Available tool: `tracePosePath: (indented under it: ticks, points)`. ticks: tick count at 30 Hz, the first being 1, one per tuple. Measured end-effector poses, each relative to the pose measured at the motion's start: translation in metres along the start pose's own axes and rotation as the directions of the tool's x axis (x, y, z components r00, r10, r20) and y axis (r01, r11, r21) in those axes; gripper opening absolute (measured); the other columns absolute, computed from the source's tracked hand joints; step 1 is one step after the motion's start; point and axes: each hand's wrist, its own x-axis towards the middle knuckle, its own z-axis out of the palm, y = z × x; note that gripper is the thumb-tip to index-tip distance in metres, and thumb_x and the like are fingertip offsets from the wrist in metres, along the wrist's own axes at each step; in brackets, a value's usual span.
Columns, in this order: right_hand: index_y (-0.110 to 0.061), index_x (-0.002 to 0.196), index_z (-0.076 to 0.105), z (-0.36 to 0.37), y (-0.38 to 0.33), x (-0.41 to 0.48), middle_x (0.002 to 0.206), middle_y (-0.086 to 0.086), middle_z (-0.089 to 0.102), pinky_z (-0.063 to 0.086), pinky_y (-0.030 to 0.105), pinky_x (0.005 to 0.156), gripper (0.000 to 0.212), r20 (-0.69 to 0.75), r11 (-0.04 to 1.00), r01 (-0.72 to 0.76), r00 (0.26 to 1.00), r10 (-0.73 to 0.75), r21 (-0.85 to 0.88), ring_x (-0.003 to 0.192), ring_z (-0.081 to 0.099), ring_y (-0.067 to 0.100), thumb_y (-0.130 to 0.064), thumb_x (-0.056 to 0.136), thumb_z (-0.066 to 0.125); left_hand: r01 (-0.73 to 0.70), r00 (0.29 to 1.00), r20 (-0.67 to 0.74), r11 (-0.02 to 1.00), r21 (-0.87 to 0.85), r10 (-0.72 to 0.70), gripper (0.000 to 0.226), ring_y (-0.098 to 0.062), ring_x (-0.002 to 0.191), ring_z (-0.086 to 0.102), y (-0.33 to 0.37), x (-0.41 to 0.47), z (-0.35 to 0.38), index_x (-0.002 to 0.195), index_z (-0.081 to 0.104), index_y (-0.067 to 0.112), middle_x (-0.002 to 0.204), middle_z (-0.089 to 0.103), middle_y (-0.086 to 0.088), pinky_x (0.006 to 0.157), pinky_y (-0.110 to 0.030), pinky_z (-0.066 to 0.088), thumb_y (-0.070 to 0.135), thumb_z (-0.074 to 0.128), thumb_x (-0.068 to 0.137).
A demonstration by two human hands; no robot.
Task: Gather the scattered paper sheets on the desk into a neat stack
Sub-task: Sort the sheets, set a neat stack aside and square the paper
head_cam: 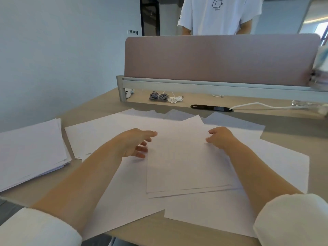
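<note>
Left stack [30,153]: cut by left edge.
Sheets [186,166]: overlaps hide the lower ones, count unreadable. Forearms [85,174] cover parts.
Right hand [221,138]: fingertips curl out of view, so a grip on a sheet cannot be told.
Person [218,15] behind divider [220,59]: cut at top edge, hidden below the chest.
Objects [320,71] at right edge: blurred, cut off, unidentified.
White item [128,92]: partly hidden behind post [122,87].
</note>
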Motion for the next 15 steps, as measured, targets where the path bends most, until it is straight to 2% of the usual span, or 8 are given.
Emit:
tracePosePath:
  ticks: [3, 6, 8, 9, 10, 11, 14, 15]
  points:
    - [-0.006, 0.136, 0.049, 0.002, 0.001, 0.002, 0.139, 0.013, 0.049, 0.038, 0.036, 0.107, 0.047, -0.006, 0.998, -0.005, 1.0, 0.006, 0.061, 0.126, 0.048, 0.03, -0.005, 0.09, 0.056, 0.028, 1.0, -0.004, 0.982, -0.186, -0.029, 0.037, -0.023, 0.067, 0.057, -0.002, 0.0, 0.003, 0.11, 0.054, 0.007, 0.098, 0.05, -0.013, 0.059, -0.034, 0.054, 0.031, 0.067, 0.085]
    - [-0.006, 0.137, 0.048, 0.001, 0.001, 0.003, 0.135, 0.012, 0.05, 0.039, 0.033, 0.104, 0.046, 0.002, 0.994, -0.01, 1.0, 0.009, 0.108, 0.121, 0.049, 0.029, -0.007, 0.091, 0.056, 0.026, 0.999, -0.02, 0.966, -0.256, -0.032, 0.029, -0.021, 0.062, 0.057, -0.005, -0.001, 0.009, 0.109, 0.055, 0.01, 0.087, 0.057, -0.013, 0.049, -0.027, 0.053, 0.025, 0.065, 0.086]
    - [-0.004, 0.124, 0.057, 0.0, -0.001, 0.004, 0.107, 0.011, 0.055, 0.042, 0.029, 0.085, 0.035, 0.035, 0.989, -0.032, 0.999, 0.027, 0.141, 0.095, 0.052, 0.026, -0.014, 0.091, 0.059, 0.006, 1.0, -0.018, 0.975, -0.224, -0.01, 0.022, -0.022, 0.063, 0.058, -0.006, 0.0, 0.013, 0.103, 0.058, 0.008, 0.082, 0.061, -0.01, 0.051, -0.029, 0.053, 0.022, 0.063, 0.088]
    - [-0.004, 0.109, 0.061, -0.001, -0.002, 0.003, 0.091, 0.009, 0.053, 0.041, 0.028, 0.073, 0.023, 0.047, 0.983, -0.065, 0.997, 0.058, 0.17, 0.079, 0.05, 0.025, -0.019, 0.091, 0.061, -0.011, 1.0, -0.031, 0.983, -0.184, 0.006, 0.014, -0.023, 0.066, 0.059, -0.006, -0.001, 0.017, 0.097, 0.058, 0.009, 0.082, 0.061, -0.008, 0.056, -0.032, 0.054, 0.019, 0.063, 0.088]
    - [-0.006, 0.092, 0.059, -0.002, -0.004, 0.001, 0.078, 0.009, 0.05, 0.041, 0.028, 0.065, 0.017, 0.072, 0.971, -0.108, 0.993, 0.094, 0.212, 0.067, 0.047, 0.024, -0.022, 0.089, 0.064, -0.037, 0.999, -0.042, 0.99, -0.138, 0.031, 0.008, -0.023, 0.07, 0.06, -0.006, -0.003, 0.021, 0.09, 0.055, 0.011, 0.084, 0.061, -0.006, 0.062, -0.033, 0.054, 0.015, 0.062, 0.089]
    - [-0.006, 0.087, 0.057, -0.004, -0.003, 0.001, 0.073, 0.011, 0.05, 0.044, 0.028, 0.063, 0.021, 0.111, 0.956, -0.14, 0.987, 0.114, 0.259, 0.064, 0.049, 0.024, -0.024, 0.087, 0.067, -0.069, 0.997, -0.031, 0.994, -0.083, 0.067, 0.007, -0.022, 0.075, 0.061, -0.005, -0.004, 0.024, 0.09, 0.054, 0.012, 0.087, 0.062, -0.006, 0.065, -0.032, 0.054, 0.01, 0.06, 0.09]
    - [0.002, 0.104, 0.055, -0.015, -0.003, -0.004, 0.095, 0.016, 0.064, 0.055, 0.039, 0.081, 0.029, 0.207, 0.916, -0.176, 0.973, 0.105, 0.361, 0.084, 0.064, 0.031, -0.017, 0.085, 0.068, -0.213, 0.975, 0.065, 0.977, 0.018, 0.212, 0.025, -0.025, 0.095, 0.062, 0.0, -0.007, 0.027, 0.111, 0.051, 0.016, 0.108, 0.064, -0.006, 0.067, -0.03, 0.053, 0.0, 0.052, 0.092]
    - [0.001, 0.106, 0.053, -0.02, -0.002, -0.006, 0.097, 0.014, 0.063, 0.054, 0.041, 0.079, 0.027, 0.213, 0.906, -0.165, 0.973, 0.086, 0.389, 0.086, 0.063, 0.03, -0.012, 0.086, 0.066, -0.258, 0.963, 0.082, 0.966, -0.007, 0.258, 0.028, -0.026, 0.096, 0.062, 0.003, -0.008, 0.026, 0.114, 0.05, 0.015, 0.109, 0.064, -0.008, 0.068, -0.031, 0.054, -0.003, 0.05, 0.092]
